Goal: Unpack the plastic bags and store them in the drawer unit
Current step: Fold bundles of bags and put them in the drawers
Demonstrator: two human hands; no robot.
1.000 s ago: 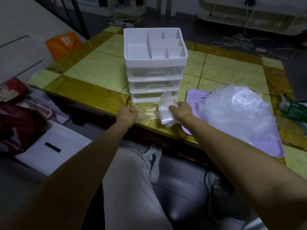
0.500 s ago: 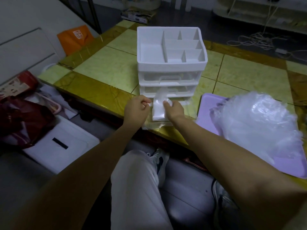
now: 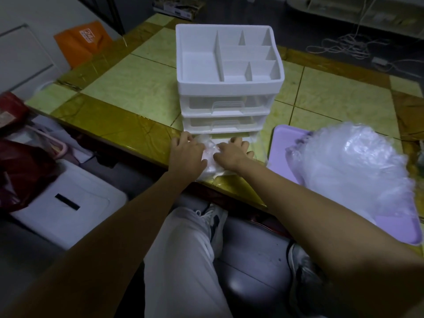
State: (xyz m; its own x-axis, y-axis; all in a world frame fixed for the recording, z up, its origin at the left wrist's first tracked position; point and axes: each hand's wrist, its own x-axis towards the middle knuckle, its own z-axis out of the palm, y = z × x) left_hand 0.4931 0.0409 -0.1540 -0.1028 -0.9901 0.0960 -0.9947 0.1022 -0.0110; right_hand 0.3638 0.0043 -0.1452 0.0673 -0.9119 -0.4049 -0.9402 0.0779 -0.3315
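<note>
A white drawer unit (image 3: 229,88) with a divided top tray stands on the tiled table. Its clear bottom drawer (image 3: 260,145) is pulled out toward me, while the two drawers above it are pushed in. A small folded plastic bag (image 3: 210,153) lies in the open drawer. My left hand (image 3: 187,152) and my right hand (image 3: 231,152) lie side by side on the bag, fingers laid flat and pressing it down. To the right, a big heap of clear plastic bags (image 3: 351,171) rests on a purple tray (image 3: 283,138).
The table's near edge (image 3: 137,148) runs just under my wrists. On the floor at left are a white box (image 3: 68,203) and red bags (image 3: 16,161). An orange bag (image 3: 80,40) leans at the far left, and white cables (image 3: 344,44) lie beyond the table.
Both hands carried the folded bag from in front of the unit down into the open bottom drawer and now lie flat on it. The camera moved closer.
</note>
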